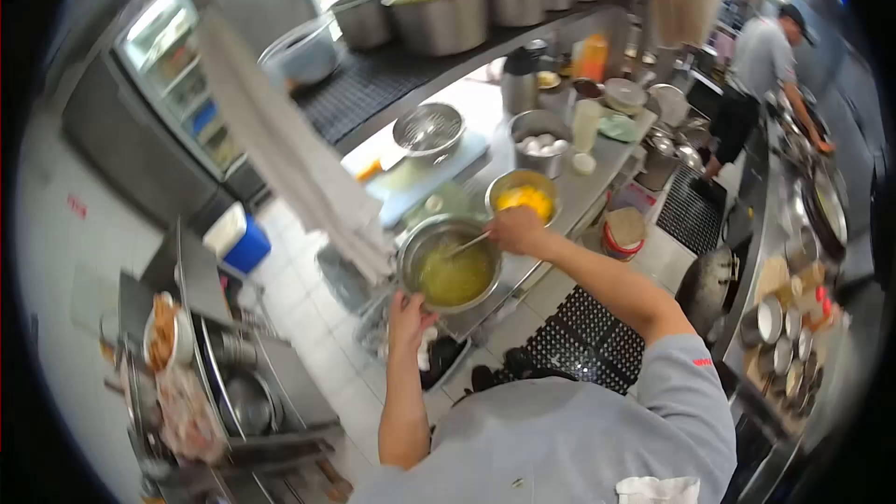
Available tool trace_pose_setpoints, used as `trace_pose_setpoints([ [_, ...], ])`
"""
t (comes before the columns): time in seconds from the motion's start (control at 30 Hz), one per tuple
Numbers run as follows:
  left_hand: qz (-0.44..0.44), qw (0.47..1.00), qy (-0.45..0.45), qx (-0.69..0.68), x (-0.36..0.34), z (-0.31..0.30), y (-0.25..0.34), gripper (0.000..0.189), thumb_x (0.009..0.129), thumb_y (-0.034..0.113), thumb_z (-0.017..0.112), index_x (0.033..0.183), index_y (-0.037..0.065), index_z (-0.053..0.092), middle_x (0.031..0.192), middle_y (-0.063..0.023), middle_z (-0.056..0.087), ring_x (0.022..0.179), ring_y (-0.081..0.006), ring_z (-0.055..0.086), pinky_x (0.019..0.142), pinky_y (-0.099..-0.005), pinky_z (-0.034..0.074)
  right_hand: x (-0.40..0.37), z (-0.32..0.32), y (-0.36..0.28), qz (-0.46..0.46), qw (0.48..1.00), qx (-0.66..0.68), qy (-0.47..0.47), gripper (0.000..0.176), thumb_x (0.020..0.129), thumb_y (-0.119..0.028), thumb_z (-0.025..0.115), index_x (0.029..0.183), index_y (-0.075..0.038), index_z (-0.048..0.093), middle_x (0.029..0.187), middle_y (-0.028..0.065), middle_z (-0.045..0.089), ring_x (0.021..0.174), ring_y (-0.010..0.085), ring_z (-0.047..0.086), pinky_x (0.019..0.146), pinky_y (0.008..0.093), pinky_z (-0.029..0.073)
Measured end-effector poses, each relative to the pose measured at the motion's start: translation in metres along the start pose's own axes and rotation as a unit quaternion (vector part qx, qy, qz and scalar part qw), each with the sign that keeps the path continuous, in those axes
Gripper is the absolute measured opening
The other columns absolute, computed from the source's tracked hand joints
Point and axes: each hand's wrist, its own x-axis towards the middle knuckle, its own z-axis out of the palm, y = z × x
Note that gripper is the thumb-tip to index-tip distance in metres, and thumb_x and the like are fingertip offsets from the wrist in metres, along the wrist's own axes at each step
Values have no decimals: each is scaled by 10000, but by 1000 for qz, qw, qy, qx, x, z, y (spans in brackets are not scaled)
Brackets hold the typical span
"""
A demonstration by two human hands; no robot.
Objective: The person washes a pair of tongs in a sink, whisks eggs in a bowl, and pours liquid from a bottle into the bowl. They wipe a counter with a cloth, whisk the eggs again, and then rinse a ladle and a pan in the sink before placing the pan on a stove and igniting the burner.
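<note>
A steel mixing bowl [404,266] holds a yellow-green liquid [455,273] at the counter's near edge. My left hand [408,320] grips the bowl's near-left rim, fingers closed. Above the bowl's right side, my right hand [519,230] is closed around a thin-handled utensil [469,244]; its head is down in the liquid and hard to make out. Just beyond that hand sits a second metal bowl [493,189] with bright orange-yellow egg yolks [525,199]. Behind it stands a metal pot [525,128] with several whole white eggs [543,144].
A metal strainer [428,128] rests beside a pale cutting board [462,168]. Overhead, a shelf [364,84] carries several large pots. A cloth-wrapped post [271,131] rises left of the counter. Another person [761,56] works at the right-hand stove line. Black perforated mats [583,336] cover the floor.
</note>
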Motion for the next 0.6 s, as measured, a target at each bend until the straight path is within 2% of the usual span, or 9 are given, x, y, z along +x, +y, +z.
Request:
trace_pose_setpoints([
  [0.07,-10,1000,-9,-4,-5,11,8,293,889,87,542,1157,2,461,1036,-136,574,830,-242,655,641,-349,590,-5,15,3,-133,988,63,48,162,804,-243,608,903,-199,728,788,86,685,732,301,665,628,427,528],
  [0.17,-6,1000,-15,-8,0,10,6,269,897,93,533,1142,3,468,1016,-147,578,802,-249,667,665,-356,597,11,27,7,-30,990,98,100,155,802,-243,617,897,-197,730,773,91,683,706,301,667,614,443,525],
  [0.3,-19,1000,-1,1,5,5,0,250,904,99,529,1131,10,471,1010,-138,587,812,-245,669,659,-359,597,16,40,11,-171,967,185,34,146,800,-232,617,880,-193,733,770,103,682,710,286,669,618,440,523],
  [0.4,-26,1000,-6,3,5,6,4,261,908,98,523,1148,20,457,1009,-133,587,806,-239,669,663,-367,598,20,22,0,-14,997,37,73,162,798,-211,599,889,-206,734,782,100,683,729,303,668,650,435,529],
  [0.5,-19,1000,9,4,6,2,0,262,914,104,525,1152,27,450,1018,-133,586,816,-238,667,664,-377,601,23,32,3,-132,978,160,20,184,800,-206,587,907,-207,737,786,97,684,740,317,666,667,436,530],
  [0.6,-13,1000,19,-7,10,0,-2,274,885,128,555,1137,52,479,936,-129,630,716,-219,674,596,-325,588,33,27,3,-52,998,31,29,205,802,-217,586,938,-190,737,818,100,688,751,325,663,685,434,533],
])
